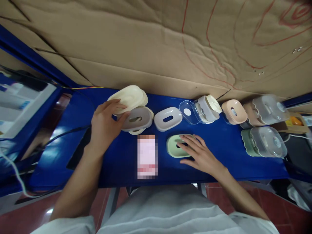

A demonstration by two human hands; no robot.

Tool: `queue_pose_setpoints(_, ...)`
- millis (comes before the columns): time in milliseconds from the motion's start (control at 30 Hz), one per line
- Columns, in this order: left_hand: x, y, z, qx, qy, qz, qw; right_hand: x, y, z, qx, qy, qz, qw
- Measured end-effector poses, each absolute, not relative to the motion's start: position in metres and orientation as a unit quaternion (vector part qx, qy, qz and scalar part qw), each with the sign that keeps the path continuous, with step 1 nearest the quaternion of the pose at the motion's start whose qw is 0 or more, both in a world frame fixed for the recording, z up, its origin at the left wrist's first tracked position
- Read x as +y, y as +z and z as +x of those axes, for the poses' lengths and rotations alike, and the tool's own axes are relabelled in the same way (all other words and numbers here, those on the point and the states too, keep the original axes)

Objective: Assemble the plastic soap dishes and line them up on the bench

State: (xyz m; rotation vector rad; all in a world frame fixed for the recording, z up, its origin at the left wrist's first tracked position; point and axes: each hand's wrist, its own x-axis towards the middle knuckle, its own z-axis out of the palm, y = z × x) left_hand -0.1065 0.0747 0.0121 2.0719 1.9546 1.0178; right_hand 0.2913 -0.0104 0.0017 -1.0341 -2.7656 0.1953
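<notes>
Apparently relaxed, right grip [198,156]: fingers spread over the light green dish [172,149] and its slot, clasped around nothing. Touching the rim or just above it — hard to judge. Position of that dish: right in front of the body, toward the near side of the blue surface [226,146]. Over to the other side, left grip [106,122] bent across the near corner of the cream tray [129,97], thumb beside the grey dish [146,122]; pinching or merely resting, impossible to say from above.

Likeliest trouble there: lifting by one corner, hence a slide of the tray off the pieces beneath. Could also shove the grey dish askew, given a thumb so close to its rim and a second cream piece [136,132] partly underneath. On the right, could tip or skid the green dish by pressing on one end with no opposing hold. Past the white dish [159,121], best to mind the clear lid [193,116], close against the white stack [206,112] — easy to catch with a wide sweep, perhaps bringing down the tilted pale lid [214,104] on top.
</notes>
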Motion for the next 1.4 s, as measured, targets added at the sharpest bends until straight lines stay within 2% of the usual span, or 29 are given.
queue_pose_setpoints(67, 0.067, 0.017, -0.094, 0.617, 0.368, 0.694, 0.048, -0.03, -0.006, 0.307, -0.921, 0.068, -0.371, 0.094)
queue_pose_setpoints(167, 0.048, 0.02, -0.063, 0.516, 0.381, 0.765, 0.064, -0.053, -0.016, 0.328, -0.885, 0.066, -0.434, 0.157)
queue_pose_setpoints(300, 0.015, 0.011, -0.02, 0.393, 0.266, 0.877, 0.079, -0.073, -0.022, 0.345, -0.767, 0.061, -0.57, 0.289)
queue_pose_setpoints(367, 0.002, 0.003, -0.003, 0.358, 0.218, 0.904, 0.09, -0.078, -0.024, 0.342, -0.729, 0.063, -0.601, 0.32)
queue_pose_setpoints(500, -0.01, -0.014, 0.016, 0.35, 0.164, 0.917, 0.099, -0.076, -0.028, 0.317, -0.755, 0.073, -0.586, 0.286)
queue_pose_setpoints(633, -0.011, -0.019, 0.019, 0.385, 0.19, 0.901, 0.062, -0.066, -0.031, 0.286, -0.812, 0.06, -0.534, 0.229)
queue_pose_setpoints(733, -0.008, -0.017, 0.015, 0.333, 0.197, 0.922, 0.021, -0.062, -0.032, 0.274, -0.857, 0.058, -0.476, 0.187)
queue_pose_setpoints(900, -0.005, -0.015, 0.008, 0.28, 0.138, 0.95, 0.013, -0.044, -0.026, 0.287, -0.892, 0.069, -0.417, 0.159)
queue_pose_setpoints(1033, -0.005, -0.017, 0.006, 0.278, 0.147, 0.949, 0.021, 0.0, -0.023, 0.304, -0.845, 0.037, -0.498, 0.191)
queue_pose_setpoints(1133, -0.004, -0.019, 0.005, 0.278, 0.165, 0.945, 0.047, 0.039, -0.025, 0.306, -0.808, 0.003, -0.565, 0.169)
queue_pose_setpoints(1233, -0.004, -0.021, 0.003, 0.279, 0.183, 0.94, 0.075, 0.059, -0.023, 0.305, -0.786, 0.069, -0.579, 0.208)
queue_pose_setpoints(1400, -0.003, -0.022, -0.001, 0.275, 0.171, 0.945, 0.052, 0.033, -0.014, 0.321, -0.614, 0.294, -0.61, 0.405)
